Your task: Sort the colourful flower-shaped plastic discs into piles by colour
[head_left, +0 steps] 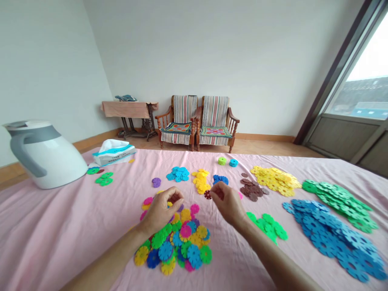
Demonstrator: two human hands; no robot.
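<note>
My right hand pinches a dark reddish-brown snowflake building disc between thumb and fingertips. My left hand is closed, fingers curled toward the thumb, over the far part of a mixed pile of snowflake discs in several colours. Whatever it may hold is hidden. Just beyond the hands lie yellow discs, dark blue discs and light blue discs. A brown heap of discs sits right of my right hand, and bright green discs lie by that forearm.
Larger yellow, green and blue discs spread along the right. Small purple discs lie left of centre. A white kettle and a tissue box stand at left on the pink cloth.
</note>
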